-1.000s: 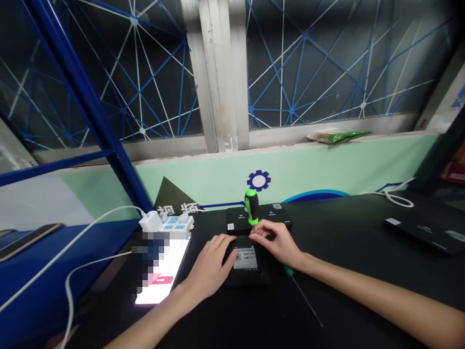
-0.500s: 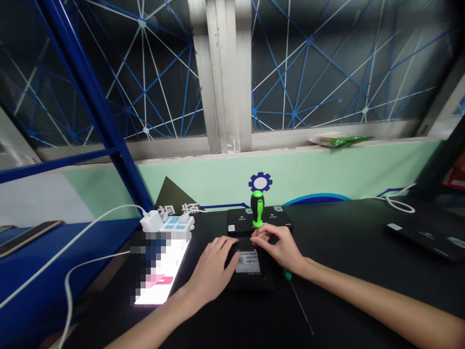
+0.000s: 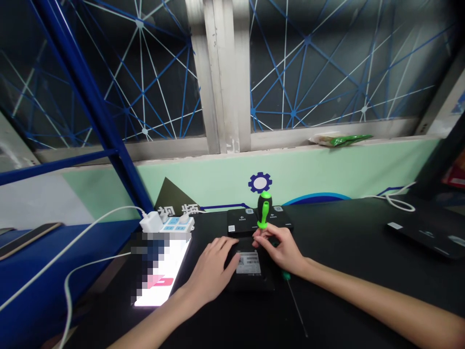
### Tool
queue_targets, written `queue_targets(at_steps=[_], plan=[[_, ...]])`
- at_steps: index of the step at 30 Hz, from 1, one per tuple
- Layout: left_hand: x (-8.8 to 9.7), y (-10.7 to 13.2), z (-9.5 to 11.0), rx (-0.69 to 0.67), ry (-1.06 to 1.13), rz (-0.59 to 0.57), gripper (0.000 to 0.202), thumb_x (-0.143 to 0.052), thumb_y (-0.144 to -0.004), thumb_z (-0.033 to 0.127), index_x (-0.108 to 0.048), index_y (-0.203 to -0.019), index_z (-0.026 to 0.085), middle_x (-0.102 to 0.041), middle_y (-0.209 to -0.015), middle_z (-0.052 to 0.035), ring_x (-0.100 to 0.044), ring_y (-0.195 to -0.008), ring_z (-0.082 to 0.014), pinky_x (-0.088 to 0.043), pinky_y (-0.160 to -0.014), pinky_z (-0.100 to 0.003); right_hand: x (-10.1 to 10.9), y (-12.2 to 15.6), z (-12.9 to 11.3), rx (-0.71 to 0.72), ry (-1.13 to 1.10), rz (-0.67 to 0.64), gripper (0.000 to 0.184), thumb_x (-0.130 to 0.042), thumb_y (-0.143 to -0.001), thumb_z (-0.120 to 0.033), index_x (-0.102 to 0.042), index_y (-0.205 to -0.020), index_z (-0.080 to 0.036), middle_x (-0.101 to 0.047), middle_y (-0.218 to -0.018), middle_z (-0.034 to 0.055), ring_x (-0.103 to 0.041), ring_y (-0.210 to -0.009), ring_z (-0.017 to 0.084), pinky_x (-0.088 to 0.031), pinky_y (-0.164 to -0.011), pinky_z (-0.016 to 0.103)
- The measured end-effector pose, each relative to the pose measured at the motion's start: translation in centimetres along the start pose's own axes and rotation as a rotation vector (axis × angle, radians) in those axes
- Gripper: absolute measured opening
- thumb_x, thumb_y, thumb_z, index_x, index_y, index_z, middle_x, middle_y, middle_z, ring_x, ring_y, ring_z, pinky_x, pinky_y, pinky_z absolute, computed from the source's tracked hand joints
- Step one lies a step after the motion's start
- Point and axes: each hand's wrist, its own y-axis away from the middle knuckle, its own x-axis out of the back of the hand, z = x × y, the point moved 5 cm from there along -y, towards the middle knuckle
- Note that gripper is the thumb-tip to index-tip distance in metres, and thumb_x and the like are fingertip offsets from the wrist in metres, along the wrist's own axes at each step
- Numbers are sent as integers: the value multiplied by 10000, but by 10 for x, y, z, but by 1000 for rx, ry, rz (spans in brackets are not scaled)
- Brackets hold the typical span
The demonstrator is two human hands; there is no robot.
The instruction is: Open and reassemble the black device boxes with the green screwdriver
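Observation:
A flat black device point(image 3: 254, 282) with a white label point(image 3: 248, 262) lies in front of me on the dark table. My left hand point(image 3: 217, 261) rests on its left side, fingers stretched out and thumb beside the label. My right hand point(image 3: 278, 245) pinches the shaft of a black-and-green screwdriver point(image 3: 265, 209) above the device's far right part. The screwdriver stands nearly upright, handle up, leaning slightly right; its tip is hidden behind the fingers. A second screwdriver point(image 3: 296, 305), with a green handle and long thin shaft, lies right of the device, partly under my right wrist.
Behind the device lie two similar black boxes point(image 3: 240, 222). A lit screen point(image 3: 163, 271), partly blurred out, and a white power strip point(image 3: 178, 224) with cables are at the left. Another black device point(image 3: 425, 240) lies at the right. A green packet point(image 3: 341, 140) sits on the window ledge.
The upright screwdriver's handle has shifted right and now leans that way, with my right fingers moving slightly right. The lying screwdriver has shifted a little left in view. My left hand stays put.

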Motion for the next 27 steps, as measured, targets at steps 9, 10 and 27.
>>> queue_targets(at_steps=[9,10,27], plan=[[-1,0,0,-1,-3,-5,313,-373,-1040,362,-531,-1291,260,-612,-1229,-57,-559,-1120,-250,-453,-948,-419,0,-1,-4,-8,8,-10,210,-548,-971,-375,-642,-945,-189,-716,-782,51,-675,-673,183,-554,-685,305],[-1,0,0,0,-5,-6,310,-377,-1039,360,-530,-1291,263,-611,-1227,-53,-561,-1117,-248,-455,-945,-417,0,0,-4,-4,-11,-27,211,-517,-988,-366,-631,-1004,-189,-730,-812,59,-692,-704,189,-559,-718,315],[1,1,0,-14,9,7,326,-348,-1050,373,-532,-1294,261,-611,-1236,-61,-555,-1138,-251,-443,-979,-438,-1,2,-4,1,75,-33,180,-477,-1009,-354,-587,-1015,-211,-711,-884,61,-663,-728,182,-537,-717,304]])
